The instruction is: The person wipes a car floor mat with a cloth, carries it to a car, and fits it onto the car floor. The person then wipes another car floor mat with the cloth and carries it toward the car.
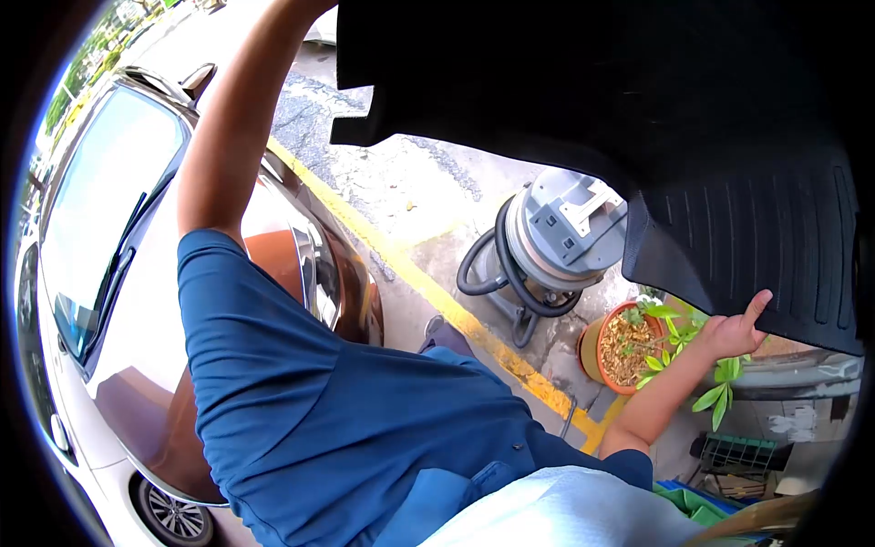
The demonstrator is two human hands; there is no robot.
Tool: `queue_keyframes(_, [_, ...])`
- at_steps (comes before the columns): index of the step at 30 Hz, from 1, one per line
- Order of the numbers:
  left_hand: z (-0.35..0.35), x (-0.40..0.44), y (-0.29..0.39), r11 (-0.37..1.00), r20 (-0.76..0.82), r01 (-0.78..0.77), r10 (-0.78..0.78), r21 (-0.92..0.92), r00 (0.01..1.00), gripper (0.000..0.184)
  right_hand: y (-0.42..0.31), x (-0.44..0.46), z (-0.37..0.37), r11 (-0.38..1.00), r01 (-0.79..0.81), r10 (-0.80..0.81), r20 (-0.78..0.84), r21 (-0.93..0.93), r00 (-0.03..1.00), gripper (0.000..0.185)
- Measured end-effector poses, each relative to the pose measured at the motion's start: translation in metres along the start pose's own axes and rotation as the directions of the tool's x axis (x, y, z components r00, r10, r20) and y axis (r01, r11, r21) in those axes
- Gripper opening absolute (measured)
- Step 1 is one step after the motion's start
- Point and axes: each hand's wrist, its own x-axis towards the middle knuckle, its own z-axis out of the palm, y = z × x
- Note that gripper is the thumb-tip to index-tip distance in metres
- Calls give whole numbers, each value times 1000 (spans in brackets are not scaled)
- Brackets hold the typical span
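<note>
A large black rubber car floor mat (747,237), with ridges on one part and a notched corner at its left, hangs raised across the upper right of the view. At its lower edge is my right hand (734,335), the thumb lying against the ridged face and the other fingers mostly hidden; it grips the edge. My left arm (239,128) stretches up to the top of the frame near the mat's notched end. The left hand itself is outside the picture.
Beside me on the left stands a brown and white car (155,401). A grey drum vacuum cleaner (565,228) with a black hose is on the pavement beyond a yellow line (437,292). A potted plant (624,346) and a green crate (738,453) are at the right.
</note>
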Motion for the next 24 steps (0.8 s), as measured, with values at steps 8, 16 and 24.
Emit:
queue_keyframes(8, [-103,55,-108,843,-91,39,12,536,996,35,161,-91,229,937,-319,291,186,140,938,33])
queue_keyframes(16, [-184,96,-225,708,-208,189,-61,680,976,33,335,-255,378,783,-622,570,363,31,737,32])
queue_keyframes(24, [-309,172,-402,617,-358,310,-50,723,932,35,505,-404,542,713,-687,628,567,-143,534,39])
